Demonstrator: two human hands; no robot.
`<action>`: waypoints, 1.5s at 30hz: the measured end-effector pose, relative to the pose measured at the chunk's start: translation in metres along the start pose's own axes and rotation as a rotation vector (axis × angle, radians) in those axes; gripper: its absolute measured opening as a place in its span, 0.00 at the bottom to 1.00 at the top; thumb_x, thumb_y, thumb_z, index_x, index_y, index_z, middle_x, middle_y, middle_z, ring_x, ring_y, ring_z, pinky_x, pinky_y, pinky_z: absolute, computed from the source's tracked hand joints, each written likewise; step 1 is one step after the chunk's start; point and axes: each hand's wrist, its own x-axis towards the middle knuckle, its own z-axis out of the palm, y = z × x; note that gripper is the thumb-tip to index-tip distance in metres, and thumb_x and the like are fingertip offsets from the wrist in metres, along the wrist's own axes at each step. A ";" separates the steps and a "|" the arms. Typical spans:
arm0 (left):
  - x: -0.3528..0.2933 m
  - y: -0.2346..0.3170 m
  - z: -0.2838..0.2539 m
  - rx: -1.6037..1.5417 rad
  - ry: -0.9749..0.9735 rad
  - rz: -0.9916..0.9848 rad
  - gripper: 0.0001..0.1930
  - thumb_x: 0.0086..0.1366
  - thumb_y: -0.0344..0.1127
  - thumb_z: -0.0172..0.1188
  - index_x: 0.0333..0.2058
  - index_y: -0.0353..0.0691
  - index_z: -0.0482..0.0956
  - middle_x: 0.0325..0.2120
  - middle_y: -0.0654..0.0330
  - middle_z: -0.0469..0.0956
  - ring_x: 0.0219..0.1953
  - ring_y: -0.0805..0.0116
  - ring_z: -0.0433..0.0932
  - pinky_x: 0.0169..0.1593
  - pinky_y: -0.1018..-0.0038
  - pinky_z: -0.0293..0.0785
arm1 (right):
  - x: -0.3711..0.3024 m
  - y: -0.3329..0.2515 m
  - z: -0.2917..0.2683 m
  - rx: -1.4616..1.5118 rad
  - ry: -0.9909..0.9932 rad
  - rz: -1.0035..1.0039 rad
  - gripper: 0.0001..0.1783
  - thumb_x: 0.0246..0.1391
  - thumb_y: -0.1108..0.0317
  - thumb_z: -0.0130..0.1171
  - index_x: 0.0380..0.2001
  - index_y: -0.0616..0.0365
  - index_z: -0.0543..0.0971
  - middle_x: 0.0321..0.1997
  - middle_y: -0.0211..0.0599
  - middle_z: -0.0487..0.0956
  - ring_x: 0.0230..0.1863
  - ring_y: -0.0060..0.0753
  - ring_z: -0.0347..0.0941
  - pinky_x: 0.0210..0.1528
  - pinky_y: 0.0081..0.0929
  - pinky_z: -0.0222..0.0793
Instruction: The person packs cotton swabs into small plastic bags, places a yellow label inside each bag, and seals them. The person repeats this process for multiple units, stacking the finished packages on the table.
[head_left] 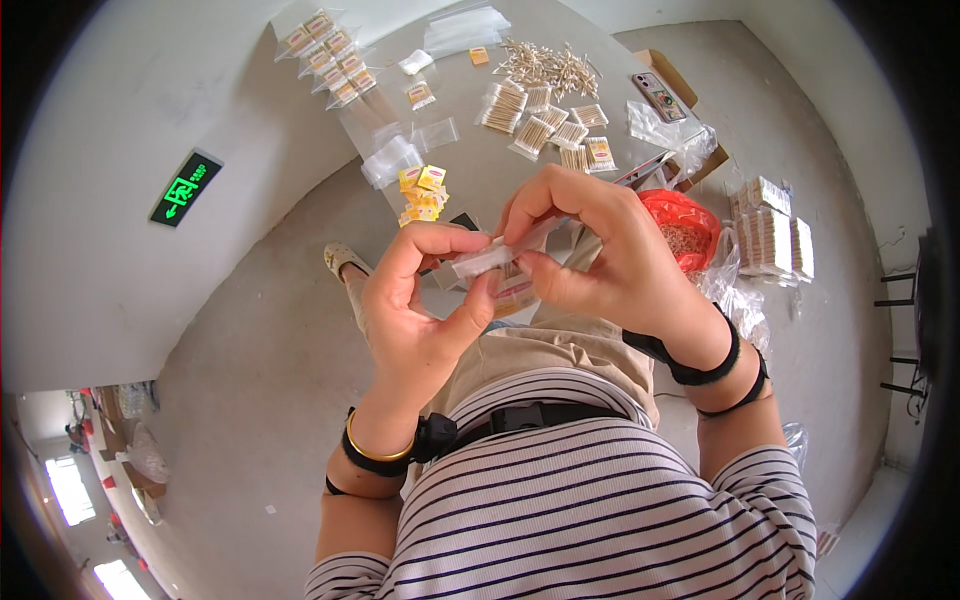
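Over the near edge of the table, both my hands pinch a small clear plastic bag [482, 261] by its upper edge. My left hand [415, 310] grips the left end between thumb and fingertips. Closed on the right side of the bag is my right hand [615, 255], its fingers partly covering it. Something with a printed label [515, 292] shows below the edge; its contents are mostly hidden. Just beyond my left hand lie yellow printed cards [424, 193]. Past my right hand, several small bags of cotton swabs [538, 131] lie beside a loose heap of cotton swabs [550, 68].
Filled bags [328, 58] stand in rows at the table's far left. Flat empty bags [465, 30] lie at the back, others [392, 160] at the left edge. A phone [658, 97] rests at the right. Beyond are a red bag [680, 228] and stacked swab packs [768, 235].
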 end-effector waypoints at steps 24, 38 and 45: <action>-0.002 -0.001 -0.004 0.040 -0.083 -0.122 0.11 0.61 0.28 0.73 0.41 0.33 0.82 0.39 0.60 0.85 0.41 0.73 0.82 0.50 0.74 0.76 | 0.013 0.005 -0.014 -0.063 -0.282 0.142 0.09 0.50 0.78 0.62 0.36 0.63 0.79 0.37 0.35 0.83 0.42 0.29 0.81 0.51 0.30 0.78; 0.000 -0.021 -0.011 -0.213 -0.025 -0.256 0.26 0.60 0.28 0.75 0.55 0.37 0.74 0.42 0.59 0.83 0.44 0.74 0.81 0.53 0.74 0.75 | 0.019 0.022 -0.018 0.212 -0.324 0.344 0.07 0.60 0.76 0.63 0.41 0.65 0.81 0.42 0.32 0.82 0.46 0.22 0.78 0.53 0.25 0.75; -0.006 -0.029 0.003 -0.338 -0.019 -0.229 0.28 0.59 0.32 0.77 0.54 0.36 0.74 0.43 0.58 0.83 0.48 0.72 0.80 0.56 0.71 0.74 | 0.016 0.038 -0.005 0.501 -0.137 0.348 0.08 0.63 0.69 0.66 0.40 0.64 0.82 0.40 0.31 0.84 0.44 0.19 0.78 0.50 0.20 0.73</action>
